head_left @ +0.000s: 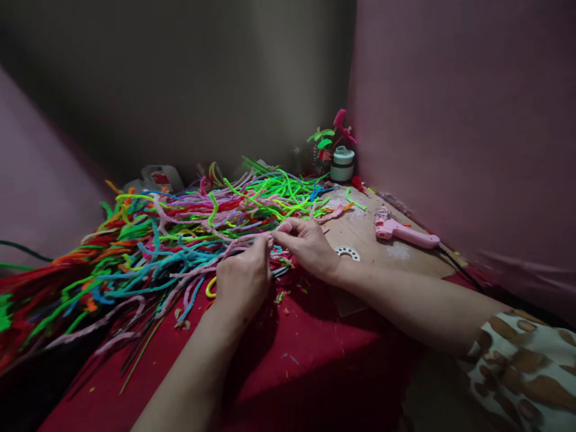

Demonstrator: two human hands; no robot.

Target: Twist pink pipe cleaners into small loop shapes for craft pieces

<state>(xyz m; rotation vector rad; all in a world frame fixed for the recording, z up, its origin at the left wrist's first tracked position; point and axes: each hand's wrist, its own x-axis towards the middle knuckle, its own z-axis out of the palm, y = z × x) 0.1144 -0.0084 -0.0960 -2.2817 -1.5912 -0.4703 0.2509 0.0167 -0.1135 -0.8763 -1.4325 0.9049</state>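
Note:
My left hand [243,273] and my right hand [310,247] meet at the near edge of a big heap of colourful pipe cleaners [193,258]. Both are closed, fingertips pinched close together. A pale pink pipe cleaner [245,239] runs into the pinch of my left hand. Pink fuzzy stem also shows at the fingers of my right hand, with a short end sticking up behind them. The exact spot where the fingertips grip is partly hidden by the fingers themselves.
A pink hot glue gun [407,233] lies on a brown board [382,258] at the right, its cord trailing off. Nearby are a white ring with holes [348,253] and a lidded jar [342,165] beside pipe-cleaner flowers [339,123]. Scraps dot the red cloth [306,360].

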